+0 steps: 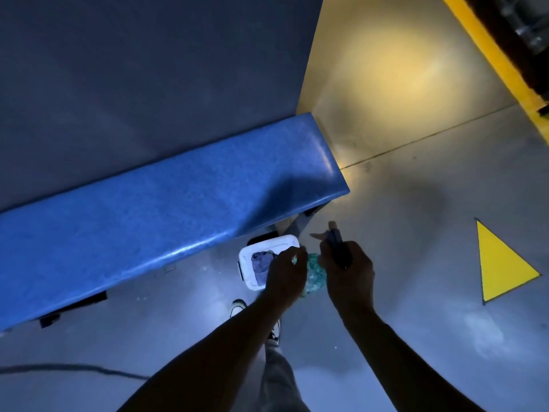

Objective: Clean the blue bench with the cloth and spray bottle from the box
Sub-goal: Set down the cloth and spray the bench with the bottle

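Observation:
The blue bench runs from lower left to upper right against a dark wall. A white box stands on the floor by the bench's front right leg, with a purple cloth inside. Above the box, my right hand grips the dark trigger head of a spray bottle. My left hand holds the bottle's teal body from the other side. Both hands hover just right of the box.
Grey floor spreads to the right with a yellow triangle marking and a yellow stripe at the top right. A dark cable lies on the floor at lower left. My shoe and trouser leg are below the box.

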